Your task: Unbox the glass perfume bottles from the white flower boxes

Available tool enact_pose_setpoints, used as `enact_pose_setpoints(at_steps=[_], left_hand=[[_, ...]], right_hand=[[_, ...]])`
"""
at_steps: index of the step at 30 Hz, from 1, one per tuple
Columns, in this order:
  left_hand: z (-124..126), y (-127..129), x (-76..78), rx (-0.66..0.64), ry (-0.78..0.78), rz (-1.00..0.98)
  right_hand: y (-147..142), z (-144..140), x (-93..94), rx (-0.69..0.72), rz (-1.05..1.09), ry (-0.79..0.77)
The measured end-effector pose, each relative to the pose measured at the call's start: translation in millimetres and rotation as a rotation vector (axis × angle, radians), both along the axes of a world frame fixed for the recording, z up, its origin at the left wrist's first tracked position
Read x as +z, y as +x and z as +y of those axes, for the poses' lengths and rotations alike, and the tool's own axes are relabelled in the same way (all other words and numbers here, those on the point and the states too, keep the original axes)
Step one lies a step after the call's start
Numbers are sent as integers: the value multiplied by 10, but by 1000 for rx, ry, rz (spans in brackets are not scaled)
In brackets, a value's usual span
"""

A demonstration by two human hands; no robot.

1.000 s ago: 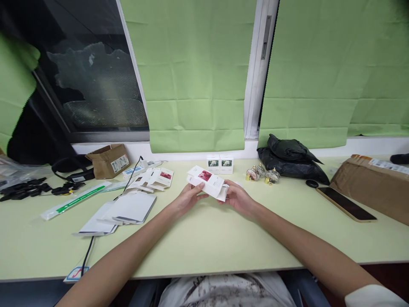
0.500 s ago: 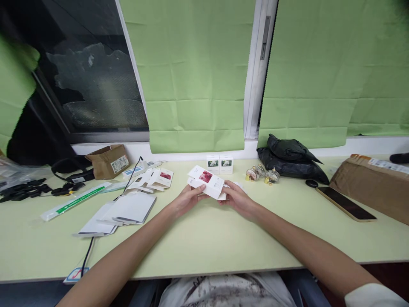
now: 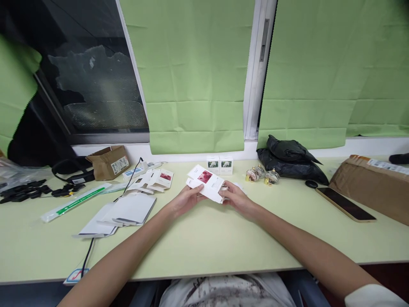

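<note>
Both hands were out over the worktop (image 3: 207,238), meeting on one flat carton blank (image 3: 207,182), white with a red picture panel. My left hand (image 3: 183,200) gripped its near-left edge, fingers closed on the card. My right hand (image 3: 234,198) pinched its right end, fingers likewise clamped on it. The blank sat tilted, held just above the worktop, roughly centre.

Relative to that blank:
- Left and nearer: a stack of flat white sleeves (image 3: 123,211), with a black cable (image 3: 87,251) running past them to the front edge.
- Just left and slightly further: more unfolded blanks (image 3: 156,179) with the same red panel.
- Far left: a long green-striped packet (image 3: 75,201), black clips (image 3: 22,189), a small brown box (image 3: 108,161).
- Right: a phone (image 3: 345,204) lying flat, beside a brown parcel (image 3: 373,183).
- Just behind: two small white boxes (image 3: 220,164) upright, side by side.
- Behind-right: small glass bottles with gold caps (image 3: 260,174), then a black bag (image 3: 290,160) against the wall.
- Furthest: green blinds (image 3: 191,76) over the window.
</note>
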State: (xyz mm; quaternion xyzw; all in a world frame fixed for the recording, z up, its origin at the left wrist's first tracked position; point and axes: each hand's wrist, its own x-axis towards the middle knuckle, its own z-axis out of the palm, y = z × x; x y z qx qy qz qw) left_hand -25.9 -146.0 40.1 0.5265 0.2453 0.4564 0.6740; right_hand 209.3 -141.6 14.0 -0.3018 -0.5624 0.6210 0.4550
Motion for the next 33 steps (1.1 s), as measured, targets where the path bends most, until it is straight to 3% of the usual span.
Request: enact_pose_setpoints(at_steps=[5, 15, 20, 27, 33], left_hand=[[25, 8, -13, 49, -21, 9], [109, -19, -91, 193, -10, 121], [75, 11, -74, 156, 25, 184], [57, 79, -143, 127, 139, 238], [30, 42, -115, 67, 166, 325]], right_hand=[[-27, 63, -54, -168, -113, 89], [8, 56, -37, -151, -6, -8], [14, 66, -47, -167, -89, 79], [17, 44, -14, -145, 32, 95], [10, 56, -15, -164, -48, 173]])
